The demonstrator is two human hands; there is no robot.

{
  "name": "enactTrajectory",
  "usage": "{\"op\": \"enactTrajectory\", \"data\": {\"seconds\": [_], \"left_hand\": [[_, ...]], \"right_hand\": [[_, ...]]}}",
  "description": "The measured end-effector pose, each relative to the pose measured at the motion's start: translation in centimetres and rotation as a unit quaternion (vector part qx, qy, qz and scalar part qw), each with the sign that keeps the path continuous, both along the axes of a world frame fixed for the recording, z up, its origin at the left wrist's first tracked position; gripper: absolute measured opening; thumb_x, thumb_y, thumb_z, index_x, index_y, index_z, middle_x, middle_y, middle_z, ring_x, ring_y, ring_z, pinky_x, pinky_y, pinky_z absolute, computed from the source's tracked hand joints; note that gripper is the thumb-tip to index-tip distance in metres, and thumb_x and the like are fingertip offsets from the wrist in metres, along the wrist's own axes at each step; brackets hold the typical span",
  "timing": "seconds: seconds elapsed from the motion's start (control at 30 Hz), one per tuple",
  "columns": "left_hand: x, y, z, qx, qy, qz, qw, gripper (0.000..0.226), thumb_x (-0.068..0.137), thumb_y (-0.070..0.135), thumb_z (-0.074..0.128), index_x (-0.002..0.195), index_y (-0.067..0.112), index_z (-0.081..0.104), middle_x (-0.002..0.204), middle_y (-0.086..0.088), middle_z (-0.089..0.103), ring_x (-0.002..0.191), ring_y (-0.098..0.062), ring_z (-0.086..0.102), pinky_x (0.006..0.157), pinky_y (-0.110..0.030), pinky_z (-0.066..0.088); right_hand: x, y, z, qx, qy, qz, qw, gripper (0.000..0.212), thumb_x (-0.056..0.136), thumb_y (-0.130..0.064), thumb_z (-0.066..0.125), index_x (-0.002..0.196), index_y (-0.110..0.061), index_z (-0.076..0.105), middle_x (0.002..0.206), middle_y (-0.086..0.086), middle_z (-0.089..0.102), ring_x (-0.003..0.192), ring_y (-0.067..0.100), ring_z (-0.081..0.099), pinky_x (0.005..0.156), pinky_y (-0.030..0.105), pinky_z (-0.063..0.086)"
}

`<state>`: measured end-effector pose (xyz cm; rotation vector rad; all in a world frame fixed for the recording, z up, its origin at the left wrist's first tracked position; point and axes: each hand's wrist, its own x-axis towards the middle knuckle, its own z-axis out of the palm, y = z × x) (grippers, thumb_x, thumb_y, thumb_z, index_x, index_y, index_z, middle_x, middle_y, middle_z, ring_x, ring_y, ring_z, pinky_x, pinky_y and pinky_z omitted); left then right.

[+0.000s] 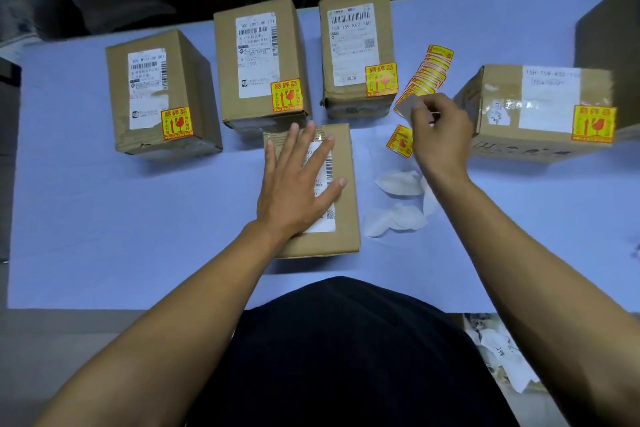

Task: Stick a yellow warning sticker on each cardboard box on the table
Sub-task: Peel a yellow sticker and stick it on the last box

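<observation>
Head view. Labelled: four cardboard boxes, each bearing a yellow warning sticker [176,123]. Outstanding: near box [343,156], none visible on top. Left hand [298,180]: flat, fingers spread, pressing that box. Right hand [440,135]: over the sticker stack [427,74], fingers pinching what seems a peeled sticker, grey side up. Loose sticker [400,140] beside it on the table [104,218].
</observation>
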<state>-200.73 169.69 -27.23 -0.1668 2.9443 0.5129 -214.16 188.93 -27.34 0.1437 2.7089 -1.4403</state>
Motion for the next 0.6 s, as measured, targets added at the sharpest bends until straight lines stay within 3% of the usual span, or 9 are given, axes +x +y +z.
{"op": "enactTrajectory", "data": {"seconds": [0.1,0.2,0.27,0.33,0.4,0.47,0.53,0.6], "left_hand": [[0.0,0.2,1.0,0.073,0.039,0.036,0.996,0.058,0.096,0.044,0.059,0.147,0.018,0.047,0.164,-0.007,0.025,0.154,-0.027,0.012,0.123,-0.048,0.002],[-0.2,1.4,2.8,0.167,0.106,0.079,0.977,0.041,0.094,0.037,0.062,0.125,0.011,0.066,0.137,-0.008,0.060,0.132,-0.026,0.049,0.113,-0.045,0.036],[-0.5,2.6,4.6,0.302,0.070,0.150,0.939,0.033,0.090,0.045,0.059,0.107,0.018,0.071,0.107,0.001,0.071,0.104,-0.017,0.064,0.095,-0.042,0.051],[-0.7,3.7,6.2,0.433,0.020,0.210,0.876,0.022,0.089,0.040,0.063,0.091,0.019,0.069,0.086,-0.008,0.070,0.084,-0.023,0.066,0.084,-0.049,0.056],[-0.4,4.1,7.1,0.485,0.022,0.238,0.841,0.009,0.093,0.021,0.066,0.086,0.017,0.069,0.077,-0.016,0.066,0.075,-0.023,0.061,0.078,-0.051,0.055],[0.1,3.9,7.6,0.518,0.018,0.261,0.814,0.011,0.096,0.010,0.063,0.089,0.015,0.070,0.082,-0.015,0.070,0.077,-0.020,0.063,0.076,-0.043,0.055],[0.6,3.2,8.1,0.580,-0.018,0.296,0.759,0.012,0.097,0.008,0.061,0.091,0.013,0.070,0.080,-0.005,0.073,0.071,-0.014,0.066,0.069,-0.031,0.057],[1.1,2.2,8.7,0.646,-0.074,0.328,0.685,0.011,0.096,0.006,0.060,0.089,0.010,0.067,0.068,0.001,0.069,0.056,-0.009,0.061,0.059,-0.025,0.057]], "right_hand": [[2.2,0.2,3.9,-0.261,-0.163,-0.054,0.950,0.016,0.096,-0.015,0.061,0.085,-0.019,0.071,0.078,-0.004,0.066,0.074,0.014,0.060,0.060,0.023,0.053],[5.1,0.5,6.4,-0.327,-0.236,0.021,0.915,0.026,0.096,-0.013,0.063,0.077,-0.024,0.076,0.070,-0.014,0.069,0.066,0.005,0.064,0.061,0.020,0.055],[6.6,0.2,7.3,-0.329,-0.239,0.056,0.912,0.035,0.096,-0.011,0.063,0.072,-0.030,0.078,0.070,-0.016,0.070,0.065,0.002,0.066,0.061,0.019,0.055],[7.7,-0.5,7.9,-0.329,-0.237,0.075,0.911,0.027,0.096,-0.010,0.063,0.077,-0.023,0.077,0.074,-0.014,0.072,0.068,0.003,0.068,0.061,0.019,0.054],[8.4,-1.2,8.3,-0.319,-0.231,0.086,0.915,0.019,0.096,-0.010,0.062,0.087,-0.021,0.074,0.075,-0.012,0.072,0.071,0.005,0.069,0.062,0.020,0.054],[9.0,-1.7,8.5,-0.299,-0.210,0.086,0.927,0.020,0.098,-0.009,0.059,0.096,-0.024,0.073,0.078,-0.012,0.073,0.074,0.005,0.069,0.064,0.020,0.055],[9.5,-1.4,8.7,-0.222,-0.138,0.120,0.958,0.030,0.099,-0.007,0.054,0.116,-0.028,0.067,0.093,-0.008,0.072,0.083,0.007,0.068,0.072,0.022,0.055],[9.8,-0.7,8.9,-0.070,-0.009,0.226,0.972,0.046,0.096,-0.001,0.050,0.134,-0.026,0.058,0.116,-0.001,0.067,0.096,0.012,0.065,0.085,0.025,0.053]]}}
